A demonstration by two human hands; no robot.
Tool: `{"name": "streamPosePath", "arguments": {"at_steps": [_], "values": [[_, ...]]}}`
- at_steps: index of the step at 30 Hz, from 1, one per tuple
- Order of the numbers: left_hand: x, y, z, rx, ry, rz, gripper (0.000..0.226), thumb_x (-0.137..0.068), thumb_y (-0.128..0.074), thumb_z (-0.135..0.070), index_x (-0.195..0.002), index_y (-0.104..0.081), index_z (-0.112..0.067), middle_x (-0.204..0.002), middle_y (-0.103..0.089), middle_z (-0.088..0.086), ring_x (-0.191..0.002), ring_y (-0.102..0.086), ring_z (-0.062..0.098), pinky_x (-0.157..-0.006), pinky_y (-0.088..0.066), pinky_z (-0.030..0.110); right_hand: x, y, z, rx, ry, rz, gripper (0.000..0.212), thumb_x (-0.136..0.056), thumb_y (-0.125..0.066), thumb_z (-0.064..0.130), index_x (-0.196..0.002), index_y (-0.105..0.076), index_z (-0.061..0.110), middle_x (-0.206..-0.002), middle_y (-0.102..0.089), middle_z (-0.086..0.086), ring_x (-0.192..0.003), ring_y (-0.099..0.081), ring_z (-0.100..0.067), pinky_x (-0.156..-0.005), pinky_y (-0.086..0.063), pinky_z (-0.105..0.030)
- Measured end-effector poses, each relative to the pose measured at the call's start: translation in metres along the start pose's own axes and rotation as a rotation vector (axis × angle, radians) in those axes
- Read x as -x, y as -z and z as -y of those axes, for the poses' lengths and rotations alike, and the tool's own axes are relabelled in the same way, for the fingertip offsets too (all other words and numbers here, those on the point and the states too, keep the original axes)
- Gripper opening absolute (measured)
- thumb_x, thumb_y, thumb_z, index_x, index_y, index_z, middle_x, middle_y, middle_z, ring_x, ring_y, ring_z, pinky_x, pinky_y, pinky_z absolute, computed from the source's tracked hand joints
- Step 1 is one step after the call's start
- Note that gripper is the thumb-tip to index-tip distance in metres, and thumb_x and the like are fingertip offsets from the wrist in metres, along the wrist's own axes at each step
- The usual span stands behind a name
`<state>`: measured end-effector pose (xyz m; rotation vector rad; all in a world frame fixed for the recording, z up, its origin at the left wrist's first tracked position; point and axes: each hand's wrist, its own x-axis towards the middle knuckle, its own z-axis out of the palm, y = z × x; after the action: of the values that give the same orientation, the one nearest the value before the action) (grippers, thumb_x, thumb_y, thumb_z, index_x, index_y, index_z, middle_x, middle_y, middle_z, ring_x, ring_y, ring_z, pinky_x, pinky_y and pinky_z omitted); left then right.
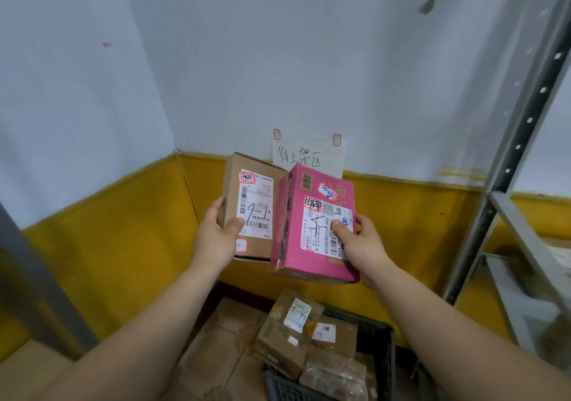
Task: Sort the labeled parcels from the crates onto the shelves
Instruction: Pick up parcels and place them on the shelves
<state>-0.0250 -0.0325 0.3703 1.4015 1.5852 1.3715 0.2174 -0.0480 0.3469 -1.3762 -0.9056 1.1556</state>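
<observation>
Left grip (216,240) is clamped on a brown parcel (262,206), thumb pressed on its white label. Right grip (361,243) clutches a pink parcel (312,246), thumb on its label too. Both are held up side by side, the pink edge overlapping the brown. Directly below the grips sits a black crate (386,354) with more boxes (287,335) piled inside. Behind the held pair is a handwritten sign (309,156) on the wall, and right of the right grip stands a grey shelf rack (509,246).
</observation>
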Motion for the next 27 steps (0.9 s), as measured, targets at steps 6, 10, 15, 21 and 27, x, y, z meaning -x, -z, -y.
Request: {"name": "streamPosePath", "arguments": {"at_steps": [6,10,15,21,27], "values": [[-0.007,0.025,0.006,0.031,0.044,-0.029,0.059,-0.096,-0.058,-0.015,-0.148,-0.033,-0.025,-0.122,-0.062,0.004,-0.088,-0.067,0.019,-0.058,-0.052,0.022,0.005,-0.009,-0.001,-0.003,0.012,-0.066,0.063,-0.094,-0.066,0.028,-0.147,-0.034,0.019,-0.1,-0.067,0.0,-0.08,-0.073,-0.019,-0.059,-0.058,-0.032],[-0.016,0.055,0.011,0.049,0.058,-0.045,0.057,-0.096,-0.058,-0.015,-0.148,-0.034,-0.024,-0.114,-0.062,0.005,-0.084,-0.064,0.016,-0.061,-0.049,0.023,0.009,-0.02,0.004,0.054,0.055,-0.116,0.063,-0.094,-0.066,0.028,-0.147,-0.034,0.017,-0.092,-0.064,0.006,-0.075,-0.069,-0.013,-0.053,-0.054,-0.027],[-0.026,0.079,0.024,0.06,0.127,0.089,0.059,-0.094,-0.061,-0.016,-0.148,-0.036,-0.025,-0.108,-0.065,0.005,-0.094,-0.068,0.026,-0.085,-0.055,0.044,0.016,-0.046,0.002,0.084,0.052,-0.104,0.061,-0.094,-0.066,0.028,-0.146,-0.037,0.015,-0.093,-0.065,0.002,-0.076,-0.07,-0.016,-0.058,-0.056,-0.032],[-0.026,0.093,0.035,0.099,0.115,0.122,0.058,-0.095,-0.059,-0.013,-0.147,-0.035,-0.026,-0.115,-0.067,0.006,-0.094,-0.069,0.025,-0.082,-0.056,0.043,0.03,-0.073,0.0,-0.006,0.073,-0.024,0.048,-0.09,-0.071,0.024,-0.133,-0.051,0.02,-0.101,-0.073,-0.002,-0.079,-0.075,-0.018,-0.068,-0.061,-0.038],[-0.027,0.103,0.04,0.133,0.067,0.155,0.056,-0.096,-0.057,-0.015,-0.147,-0.036,-0.029,-0.109,-0.064,0.004,-0.088,-0.067,0.018,-0.064,-0.052,0.027,0.056,-0.076,-0.001,-0.004,0.101,0.047,0.082,-0.08,-0.078,0.006,-0.143,-0.033,0.035,-0.112,-0.069,-0.005,-0.092,-0.074,-0.023,-0.08,-0.06,-0.049]]}}
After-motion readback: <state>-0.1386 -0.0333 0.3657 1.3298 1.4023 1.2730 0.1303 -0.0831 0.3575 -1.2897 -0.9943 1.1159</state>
